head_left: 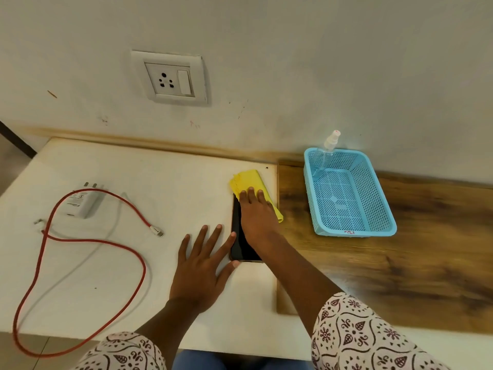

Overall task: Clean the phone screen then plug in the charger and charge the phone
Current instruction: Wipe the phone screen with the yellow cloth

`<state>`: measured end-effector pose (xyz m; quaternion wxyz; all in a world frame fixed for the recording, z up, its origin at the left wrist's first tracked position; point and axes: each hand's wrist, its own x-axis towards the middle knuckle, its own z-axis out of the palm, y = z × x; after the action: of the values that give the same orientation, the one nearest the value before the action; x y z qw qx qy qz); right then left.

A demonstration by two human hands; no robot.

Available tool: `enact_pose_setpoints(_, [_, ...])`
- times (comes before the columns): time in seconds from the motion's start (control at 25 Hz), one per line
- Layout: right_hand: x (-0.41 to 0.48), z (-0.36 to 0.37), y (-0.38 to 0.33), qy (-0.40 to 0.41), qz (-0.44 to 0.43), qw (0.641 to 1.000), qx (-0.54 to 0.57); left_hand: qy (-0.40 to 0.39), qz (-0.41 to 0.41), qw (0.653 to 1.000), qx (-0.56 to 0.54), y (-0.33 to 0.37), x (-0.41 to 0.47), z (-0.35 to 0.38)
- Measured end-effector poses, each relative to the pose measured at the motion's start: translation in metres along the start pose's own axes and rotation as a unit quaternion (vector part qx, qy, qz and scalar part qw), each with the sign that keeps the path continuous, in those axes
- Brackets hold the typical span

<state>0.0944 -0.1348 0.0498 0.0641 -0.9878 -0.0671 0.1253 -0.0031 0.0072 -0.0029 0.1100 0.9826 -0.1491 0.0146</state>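
Note:
A black phone (241, 244) lies face up on the white table (149, 169). My right hand (257, 214) presses flat on a folded yellow cloth (249, 180) over the phone's far end, covering much of the screen. My left hand (202, 265) lies flat beside the phone, fingers spread, with index finger and thumb touching its left edge. A white charger adapter (81, 202) rests at the left with a red cable (80, 240) looping to the table's front edge; its plug end (157, 231) lies loose. A wall socket (170, 78) with a switch sits above the table.
A blue plastic basket (346, 193) stands on the brown wooden surface (426, 263) at the right, with a clear spray bottle (326, 153) leaning in its far left corner. A thin white cable (112, 225) lies under the red one.

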Motion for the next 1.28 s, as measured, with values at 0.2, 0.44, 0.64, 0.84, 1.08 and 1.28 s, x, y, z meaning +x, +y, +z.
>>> enact_pose_setpoints(0.2, [-0.007,0.001,0.016,-0.031,-0.101,0.993,-0.054,-0.009,0.004,1.0,-0.002,0.001,-0.001,-0.002])
enact_pose_setpoints(0.44, [-0.018,-0.01,0.05,-0.106,-0.212,0.966,-0.104,-0.011,-0.003,1.0,-0.01,0.003,0.001,-0.007])
enact_pose_setpoints(0.64, [-0.043,-0.005,0.028,-0.067,-0.079,0.994,-0.029,-0.013,-0.004,1.0,-0.02,0.004,0.001,-0.007])
enact_pose_setpoints(0.84, [-0.063,0.012,-0.034,-0.048,0.058,0.996,0.049,-0.025,0.018,0.999,-0.013,0.001,0.001,-0.009])
enact_pose_setpoints(1.08, [-0.076,0.008,-0.01,-0.058,-0.068,0.996,-0.015,-0.019,0.009,0.999,-0.027,0.004,0.002,-0.01])
enact_pose_setpoints(1.28, [-0.092,0.008,0.027,-0.064,-0.13,0.989,-0.033,-0.01,-0.005,0.999,-0.032,0.006,0.003,-0.012])
